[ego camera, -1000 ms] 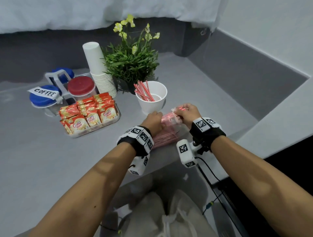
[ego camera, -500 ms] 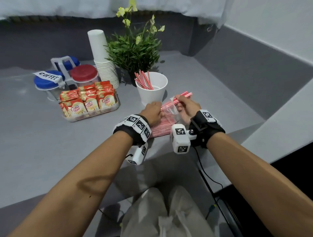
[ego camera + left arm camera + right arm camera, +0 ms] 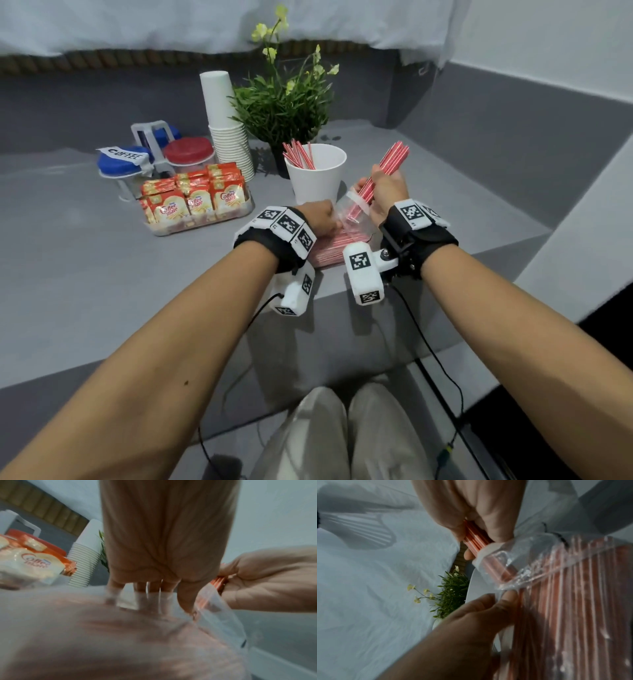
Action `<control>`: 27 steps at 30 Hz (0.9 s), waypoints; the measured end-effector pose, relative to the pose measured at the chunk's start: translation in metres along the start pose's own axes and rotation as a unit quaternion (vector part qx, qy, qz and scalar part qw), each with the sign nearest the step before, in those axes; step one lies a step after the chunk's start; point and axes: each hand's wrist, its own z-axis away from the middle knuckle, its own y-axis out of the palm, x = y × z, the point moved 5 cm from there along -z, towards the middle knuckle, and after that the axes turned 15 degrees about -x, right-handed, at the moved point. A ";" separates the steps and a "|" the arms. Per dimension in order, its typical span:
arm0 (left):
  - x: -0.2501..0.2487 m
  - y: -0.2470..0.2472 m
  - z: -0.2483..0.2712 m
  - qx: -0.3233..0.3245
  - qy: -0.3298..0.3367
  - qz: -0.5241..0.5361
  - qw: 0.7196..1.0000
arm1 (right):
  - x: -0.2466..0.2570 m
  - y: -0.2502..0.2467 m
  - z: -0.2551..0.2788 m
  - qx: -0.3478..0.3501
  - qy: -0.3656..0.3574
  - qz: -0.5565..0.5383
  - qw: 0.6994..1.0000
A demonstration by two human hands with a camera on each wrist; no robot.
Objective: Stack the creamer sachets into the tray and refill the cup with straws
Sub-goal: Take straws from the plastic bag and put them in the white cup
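Right fingers [image 3: 376, 176]: curled round a bunch of straws [image 3: 383, 171], half out of the bag [image 3: 346, 229].
Left fingers [image 3: 325, 219]: pinching the bag's mouth.
Cup [image 3: 317, 178]: just behind, holding a few straws.

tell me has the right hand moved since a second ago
Yes. The right hand has risen with a bunch of straws, drawing them out of the plastic bag, up beside the white cup.

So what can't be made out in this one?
- Head view: left hand fingertips, hidden by its own back.
- Head view: depth of red-striped straws inside the white paper cup, hidden by its wall.
- Left wrist view: clear plastic straw bag, blurred, too close.
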 end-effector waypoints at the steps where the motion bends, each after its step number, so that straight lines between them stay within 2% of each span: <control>1: 0.001 -0.003 0.003 -0.002 -0.005 -0.002 1.000 | 0.004 0.000 0.002 -0.005 -0.036 0.008 0.999; 4: 0.003 -0.014 0.018 -0.040 -0.004 0.011 0.999 | 0.018 -0.001 0.008 -0.026 -0.147 0.058 0.987; 6: 0.007 -0.018 0.028 -0.055 0.001 0.023 0.998 | 0.030 0.001 0.009 -0.037 -0.186 0.079 0.979; 9: 0.019 -0.013 0.041 -0.009 -0.008 0.006 1.000 | 0.048 0.009 0.014 -0.052 -0.207 0.099 0.972; 12: 0.029 -0.010 0.051 0.050 -0.024 -0.030 0.998 | 0.059 0.025 0.032 -0.014 -0.232 0.101 0.967; 17: 0.035 -0.009 0.056 0.067 -0.044 -0.035 0.996 | 0.013 0.031 0.057 0.072 -0.231 0.201 0.949; 20: 0.037 -0.003 0.054 0.063 -0.035 -0.056 0.996 | -0.025 0.022 0.056 0.104 -0.197 0.238 0.945; 24: 0.036 0.000 0.051 0.050 -0.024 -0.055 0.997 | -0.039 0.021 0.049 0.104 -0.208 0.261 0.937; 27: 0.040 -0.002 0.045 0.077 -0.044 -0.027 0.996 | -0.035 0.024 0.048 0.097 -0.213 0.244 0.941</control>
